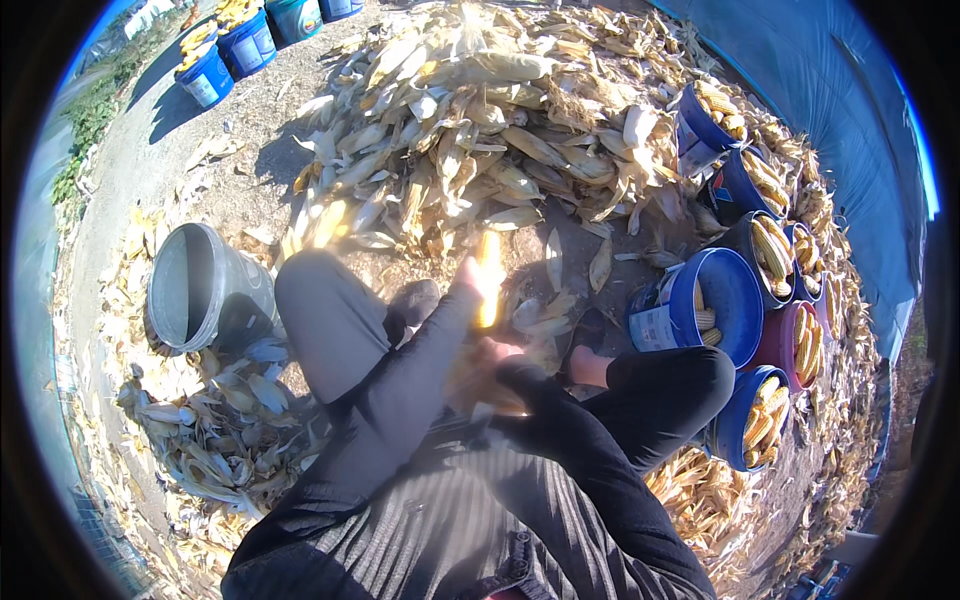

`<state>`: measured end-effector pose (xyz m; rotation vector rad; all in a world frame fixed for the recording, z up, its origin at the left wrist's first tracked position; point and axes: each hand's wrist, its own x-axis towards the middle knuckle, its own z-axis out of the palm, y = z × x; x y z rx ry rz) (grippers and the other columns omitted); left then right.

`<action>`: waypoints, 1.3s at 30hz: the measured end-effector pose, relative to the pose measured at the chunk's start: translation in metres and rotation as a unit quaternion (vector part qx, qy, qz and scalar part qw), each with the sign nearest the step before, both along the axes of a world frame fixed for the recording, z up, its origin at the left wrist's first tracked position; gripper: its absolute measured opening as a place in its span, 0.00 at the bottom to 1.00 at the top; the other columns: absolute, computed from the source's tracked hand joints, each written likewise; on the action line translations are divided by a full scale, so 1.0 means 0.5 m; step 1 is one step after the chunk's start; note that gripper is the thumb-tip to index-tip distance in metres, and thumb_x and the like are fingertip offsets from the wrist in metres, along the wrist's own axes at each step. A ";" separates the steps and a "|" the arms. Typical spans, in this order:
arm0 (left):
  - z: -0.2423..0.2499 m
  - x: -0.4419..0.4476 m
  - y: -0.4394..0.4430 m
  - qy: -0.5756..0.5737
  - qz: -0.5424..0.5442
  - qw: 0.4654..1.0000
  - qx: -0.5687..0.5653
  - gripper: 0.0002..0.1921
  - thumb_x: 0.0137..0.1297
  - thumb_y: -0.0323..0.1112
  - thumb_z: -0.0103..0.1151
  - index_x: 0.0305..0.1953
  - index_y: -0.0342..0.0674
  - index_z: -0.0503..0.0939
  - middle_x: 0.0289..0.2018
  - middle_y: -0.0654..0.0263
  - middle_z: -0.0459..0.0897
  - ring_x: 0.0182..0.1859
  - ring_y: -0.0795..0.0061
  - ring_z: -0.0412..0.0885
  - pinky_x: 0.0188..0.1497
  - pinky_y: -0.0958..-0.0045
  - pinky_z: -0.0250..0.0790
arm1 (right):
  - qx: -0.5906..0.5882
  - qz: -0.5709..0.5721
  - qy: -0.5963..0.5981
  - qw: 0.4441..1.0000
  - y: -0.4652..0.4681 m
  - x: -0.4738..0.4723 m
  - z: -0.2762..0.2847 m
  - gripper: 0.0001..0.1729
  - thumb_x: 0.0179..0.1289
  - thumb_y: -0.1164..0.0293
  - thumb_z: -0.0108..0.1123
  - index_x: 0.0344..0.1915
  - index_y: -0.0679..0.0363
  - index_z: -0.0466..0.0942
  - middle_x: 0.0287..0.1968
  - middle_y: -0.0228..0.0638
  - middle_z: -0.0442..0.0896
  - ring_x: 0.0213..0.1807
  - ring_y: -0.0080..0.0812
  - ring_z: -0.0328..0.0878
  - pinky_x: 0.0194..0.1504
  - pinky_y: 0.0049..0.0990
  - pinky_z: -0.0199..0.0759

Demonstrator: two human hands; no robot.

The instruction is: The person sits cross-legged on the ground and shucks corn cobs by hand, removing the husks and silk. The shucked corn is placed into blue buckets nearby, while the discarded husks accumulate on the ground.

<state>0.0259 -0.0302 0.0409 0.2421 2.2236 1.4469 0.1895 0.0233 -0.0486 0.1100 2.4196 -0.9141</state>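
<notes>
My left hand [470, 276] grips a bare yellow corn cob [489, 279], held lengthwise over the ground between my legs. Below the cob's lower end is my right hand [499, 349], close to a blurred bunch of pale husk [480, 382]; whether its fingers hold the husk I cannot tell. Glare washes out part of the cob and the left hand. A large heap of corn ears in dry husks [480, 127] lies in front of me.
At the right stand several buckets of husked cobs, among them a blue bucket [724, 300] with a few cobs inside. A grey bucket [187, 289] tilts at the left beside loose husks [225, 427]. More filled blue buckets [204, 79] stand at the upper left. Blue sheeting [840, 97] hangs at the right.
</notes>
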 end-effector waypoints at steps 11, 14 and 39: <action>-0.068 0.064 0.087 -0.298 -0.041 0.911 0.283 0.27 0.66 0.43 0.56 0.61 0.37 0.63 0.52 0.56 0.75 0.48 0.70 0.78 0.48 0.73 0.72 | -0.542 -0.432 0.098 0.714 0.172 -0.051 0.144 0.21 0.56 0.70 0.65 0.50 0.63 0.74 0.40 0.32 0.81 0.43 0.27 0.77 0.45 0.27 0.71; -0.058 0.103 0.115 -0.132 -0.223 0.962 0.087 0.38 0.62 0.51 0.58 0.66 0.38 0.57 0.60 0.54 0.70 0.60 0.63 0.70 0.61 0.69 0.62 | -0.498 -0.574 0.329 0.561 0.274 -0.023 0.155 0.12 0.58 0.70 0.62 0.41 0.59 0.74 0.32 0.27 0.76 0.34 0.24 0.74 0.37 0.24 0.69; -0.212 0.097 0.102 -0.127 -0.159 0.979 -0.008 0.20 0.59 0.39 0.61 0.50 0.34 0.75 0.43 0.53 0.82 0.47 0.69 0.80 0.48 0.68 0.71 | 0.123 -0.308 0.119 0.936 0.519 -0.457 -0.044 0.25 0.55 0.50 0.57 0.38 0.63 0.81 0.33 0.51 0.82 0.39 0.48 0.81 0.44 0.38 0.73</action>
